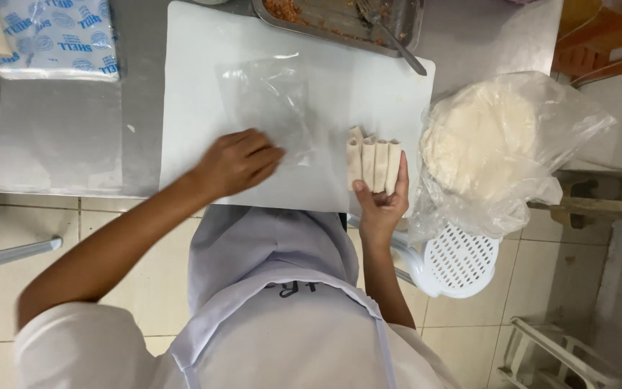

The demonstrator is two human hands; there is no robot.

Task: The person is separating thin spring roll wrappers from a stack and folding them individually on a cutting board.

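White board (196, 86), hands gripping rolls (373, 162), touching bag (271, 101)

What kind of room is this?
Probably a food-prep kitchen: a steel table bears a white cutting board, a metal tray of filling, and pale rolled wrappers the right hand holds.

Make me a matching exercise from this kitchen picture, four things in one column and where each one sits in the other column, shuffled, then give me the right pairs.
Things:
1. rolled wrappers
2. clear plastic bag
3. metal tray
4. stack of round wrappers

Places:
A. at the top edge of the picture, with a fork in it
B. inside a loose plastic bag, right of the white board
C. gripped in a row by the right hand
D. flat on the white board, under the fingers of the left hand

Pairs: 1-C, 2-D, 3-A, 4-B
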